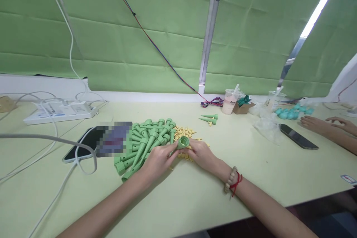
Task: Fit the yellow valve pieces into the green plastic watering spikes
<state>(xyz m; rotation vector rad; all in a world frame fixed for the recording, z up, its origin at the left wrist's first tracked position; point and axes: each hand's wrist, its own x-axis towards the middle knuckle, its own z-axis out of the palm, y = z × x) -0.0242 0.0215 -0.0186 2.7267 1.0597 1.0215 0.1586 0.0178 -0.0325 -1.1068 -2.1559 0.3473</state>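
Observation:
Both of my hands meet at the middle of the pale table (195,197). My left hand (157,161) and my right hand (201,154) together grip one green cone-shaped spike (183,142), its round open end facing me. A pile of several matching green spikes (145,139) lies just left of my hands. Small yellow plastic pieces (186,131) are heaped behind and under my fingers. My right wrist wears a bead bracelet and a red string.
A phone (83,143) and grey cables lie at left, a power strip (60,111) behind. Two loose spikes (209,119), a drink cup (230,101), a small box and teal parts (291,113) sit at the back right. Another person's hands (329,126) rest beside a second phone (298,137).

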